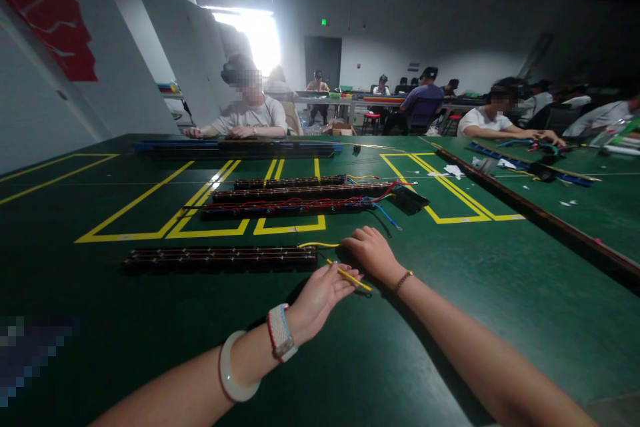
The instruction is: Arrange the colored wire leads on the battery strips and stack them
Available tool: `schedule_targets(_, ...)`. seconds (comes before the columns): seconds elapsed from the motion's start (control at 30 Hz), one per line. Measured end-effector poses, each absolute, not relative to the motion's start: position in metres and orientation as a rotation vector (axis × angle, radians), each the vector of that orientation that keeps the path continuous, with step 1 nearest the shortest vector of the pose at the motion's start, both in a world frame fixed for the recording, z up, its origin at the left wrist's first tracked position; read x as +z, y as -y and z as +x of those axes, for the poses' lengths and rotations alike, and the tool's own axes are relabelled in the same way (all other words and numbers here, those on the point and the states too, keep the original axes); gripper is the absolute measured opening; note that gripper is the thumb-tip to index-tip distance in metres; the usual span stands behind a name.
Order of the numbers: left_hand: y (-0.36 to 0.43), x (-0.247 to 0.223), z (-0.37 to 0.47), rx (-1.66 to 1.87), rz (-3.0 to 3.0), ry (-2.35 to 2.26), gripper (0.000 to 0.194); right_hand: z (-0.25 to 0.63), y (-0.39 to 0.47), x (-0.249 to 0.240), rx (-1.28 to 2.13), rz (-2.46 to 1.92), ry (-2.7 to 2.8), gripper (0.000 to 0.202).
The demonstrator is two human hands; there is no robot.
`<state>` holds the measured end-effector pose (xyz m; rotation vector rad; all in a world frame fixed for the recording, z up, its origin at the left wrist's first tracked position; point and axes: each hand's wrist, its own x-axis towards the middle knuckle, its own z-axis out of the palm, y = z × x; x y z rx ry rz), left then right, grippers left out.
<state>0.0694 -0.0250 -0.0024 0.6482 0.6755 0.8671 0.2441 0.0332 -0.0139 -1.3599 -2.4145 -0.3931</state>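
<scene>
A long dark strip assembly [220,257] with rows of small shiny points lies on the green table. Palm turned up, my left hand [323,290] is just off its right end, with a short yellow wire [357,279] across the fingers, seemingly held by the thumb. The wire's far end carries a small dark loop. My right hand [373,253] is curled, knuckles up, beside it. A second yellow wire [320,245] runs from the strip into its fingertips, which are partly hidden.
Beyond are similar strips with red and blue wires [290,205] and a black piece [409,200]. Yellow tape lines [210,233] mark the table. A long dark bar [530,207] lies to the right. Across the table sits a person [250,110]; another person [500,117] handles wires at the right.
</scene>
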Motion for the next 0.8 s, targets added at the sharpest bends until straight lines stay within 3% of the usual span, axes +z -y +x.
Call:
schedule_targets(0.3, 0.012, 0.014, 0.058, 0.705, 0.920, -0.927, 0.025, 0.247, -0.027, -0.015, -0.131, -1.251, 2.242, 0.024)
schedule_targets(0.5, 0.003, 0.017, 0.049, 0.390, 1.213, -1.112, 0.036, 0.247, -0.010, -0.004, 0.043, -1.180, 2.181, 0.026)
schedule_targets(0.63, -0.003, 0.017, 0.045, 0.222, 1.415, -1.207, 0.032, 0.241, -0.002, 0.003, 0.165, -1.127, 2.229, 0.030)
schedule_targets(0.8, -0.006, 0.008, 0.044, 0.220, 1.465, -1.189, 0.033, 0.232, 0.001, 0.000, 0.257, -1.081, 2.350, 0.058)
